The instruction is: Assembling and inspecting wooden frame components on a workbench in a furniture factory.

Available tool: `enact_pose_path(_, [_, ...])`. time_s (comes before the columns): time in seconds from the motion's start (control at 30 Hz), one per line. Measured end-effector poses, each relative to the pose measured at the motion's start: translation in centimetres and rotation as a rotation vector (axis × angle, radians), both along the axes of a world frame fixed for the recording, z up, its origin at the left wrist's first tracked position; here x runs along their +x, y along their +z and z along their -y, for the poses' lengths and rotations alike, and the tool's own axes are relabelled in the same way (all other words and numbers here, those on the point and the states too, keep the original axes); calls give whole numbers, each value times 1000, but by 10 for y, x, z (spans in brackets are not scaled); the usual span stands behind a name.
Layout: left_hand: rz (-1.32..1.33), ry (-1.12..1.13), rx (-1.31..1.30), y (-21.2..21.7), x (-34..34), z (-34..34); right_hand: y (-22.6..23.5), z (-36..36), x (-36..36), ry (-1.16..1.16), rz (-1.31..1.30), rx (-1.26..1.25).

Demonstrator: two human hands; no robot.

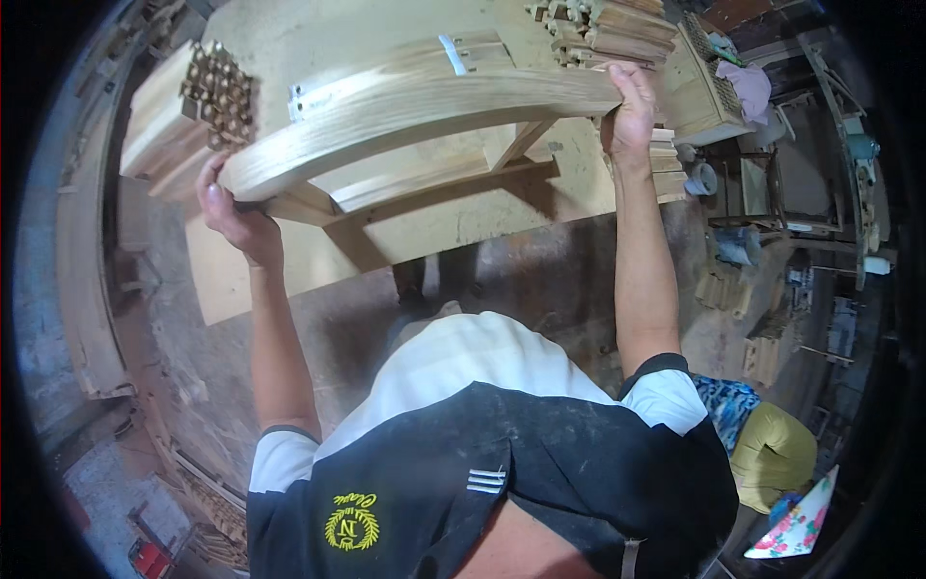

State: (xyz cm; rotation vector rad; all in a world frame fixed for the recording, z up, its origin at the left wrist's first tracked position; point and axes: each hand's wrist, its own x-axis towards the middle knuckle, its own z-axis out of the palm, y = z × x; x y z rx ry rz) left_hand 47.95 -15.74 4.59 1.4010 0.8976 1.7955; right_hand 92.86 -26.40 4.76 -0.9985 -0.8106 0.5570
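Both my hands hold a pale wooden frame above a light board. A broad curved rail forms its upper side, and two short struts join it to a thinner straight rail. My left hand is closed around the curved rail's left end. At the right end, my right hand grips the same rail with its thumb on top. The fingers' undersides are hidden. Just beyond the rail are flat wooden pieces with holes, and a white strip lies across them.
Stacked wooden pieces with shaped ends stand at the left; another stack is at the far right. A pink cloth hangs over a crate. Behind my right arm, a person in yellow clothing is partly visible.
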Motion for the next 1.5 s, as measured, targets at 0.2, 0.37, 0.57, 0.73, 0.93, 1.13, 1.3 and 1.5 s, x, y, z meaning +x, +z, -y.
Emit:
enact_pose_path(0.2, [-382,149,240,85,-15,0,2,-13,-11,9,-11,-16])
enact_pose_path(0.37, [-839,-66,-14,146,76,22,-2,1,3,-35,13,17])
enact_pose_path(0.57, [-1482,-308,-91,109,102,12,4,14,-14,-112,131,-117])
enact_pose_path(0.73, [-1608,-564,-165,123,90,22,11,41,-22,21,158,-208])
enact_pose_path(0.93, [-1459,-716,-137,106,64,50,-3,95,-39,56,-190,-229])
enact_pose_path(1.13, [-1650,-547,78,144,48,48,69,101,-57,223,-30,-55])
enact_pose_path(1.3, [-1537,-289,267,124,66,-29,74,25,-40,42,296,-66])
enact_pose_path(1.5, [-1471,-104,431,20,98,-191,18,-8,-17,-25,101,-209])
